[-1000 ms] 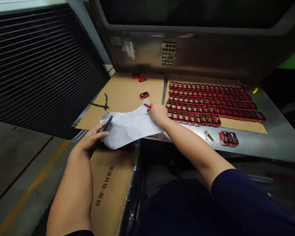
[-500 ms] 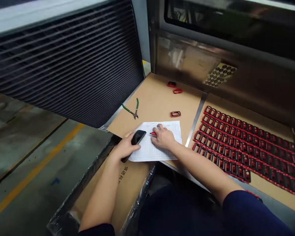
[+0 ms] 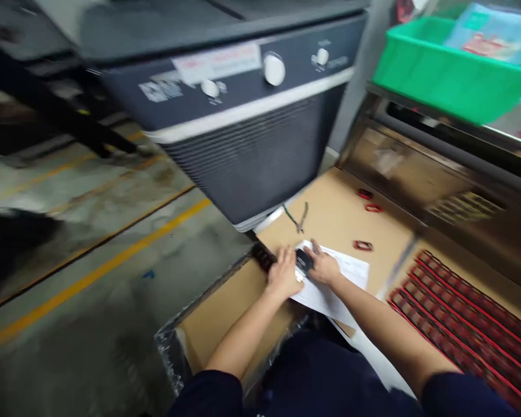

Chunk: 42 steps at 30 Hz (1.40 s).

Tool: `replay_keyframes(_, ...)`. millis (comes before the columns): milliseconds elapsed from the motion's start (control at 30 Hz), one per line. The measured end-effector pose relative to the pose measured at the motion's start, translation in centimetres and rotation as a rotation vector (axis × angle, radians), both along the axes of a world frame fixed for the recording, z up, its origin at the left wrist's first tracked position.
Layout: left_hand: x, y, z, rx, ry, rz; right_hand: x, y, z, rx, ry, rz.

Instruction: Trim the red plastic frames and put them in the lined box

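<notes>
A dark phone (image 3: 304, 260) lies over the sheet of paper (image 3: 349, 275) on the cardboard-covered bench, between my two hands. My right hand (image 3: 325, 266) grips the phone's right edge, with fingers and thumb along it. Just left of the phone, my left hand (image 3: 283, 274) rests at the paper's edge, fingers stretched out; blur hides whether it touches the phone. No pen shows in or near my right hand. Green-handled cutting pliers (image 3: 300, 226) lie spread behind the paper. A red and black frame part (image 3: 363, 245) sits behind and to the right of the paper.
Rows of red and black parts (image 3: 464, 307) cover the bench at right. Two more red parts (image 3: 373, 207) lie farther back. A dark machine with knobs (image 3: 243, 81) stands at left, a green bin (image 3: 451, 69) at upper right. An open carton (image 3: 226, 313) is below the bench edge.
The view has swung left and up, bringing the machine's knobs and green bin into sight. My right hand has moved onto the phone; my left hand has loosened from it. The red pen no longer shows.
</notes>
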State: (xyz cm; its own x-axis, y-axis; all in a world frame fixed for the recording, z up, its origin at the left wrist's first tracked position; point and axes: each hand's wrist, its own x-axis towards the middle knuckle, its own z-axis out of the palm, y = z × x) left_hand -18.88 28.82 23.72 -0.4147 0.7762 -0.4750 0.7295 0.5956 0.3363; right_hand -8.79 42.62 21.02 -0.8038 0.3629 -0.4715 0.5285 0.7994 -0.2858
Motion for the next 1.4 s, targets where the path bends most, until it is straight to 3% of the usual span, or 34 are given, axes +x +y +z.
replay_keyframes(233, -0.3, -2.6, 1.2, 0.051, 0.046, -0.055, -0.8, 0.9, -2.5, 0.071, 0.080, 0.127)
replay_keyframes(400, 0.9, -1.9, 2.0, 0.094, -0.026, -0.107, -1.9, 2.1, -0.7, 0.115, 0.084, 0.252)
replay_keyframes(500, 1.4, -0.9, 1.1, 0.057, -0.095, -0.089, -2.3, 3.0, 0.8, 0.102, 0.044, 0.284)
replay_keyframes(600, 1.2, -0.2, -1.2, 0.016, -0.100, -0.012, -2.7, 4.3, 0.3, 0.057, 0.020, 0.290)
replay_keyframes(700, 0.9, 0.1, -2.9, -0.018, -0.094, 0.012, -3.3, 5.2, -0.8, 0.028, 0.021, 0.264)
replay_keyframes(767, 0.9, 0.1, -3.2, -0.033, -0.072, 0.014, -3.9, 5.2, -1.1, 0.022, 0.047, 0.245)
replay_keyframes(1000, 0.2, 1.7, -2.2, -0.091, 0.003, -0.019, -5.3, 4.3, -1.5, 0.011, 0.171, 0.165)
replay_keyframes(1200, -0.7, 2.6, -1.4, -0.139, 0.003, -0.054, -4.8, 5.6, -1.9, -0.030, 0.146, 0.106)
replay_keyframes(1400, -1.4, 3.4, -0.9, -0.194, -0.005, -0.108, -8.3, 7.0, -2.1, -0.010, 0.048, -0.127)
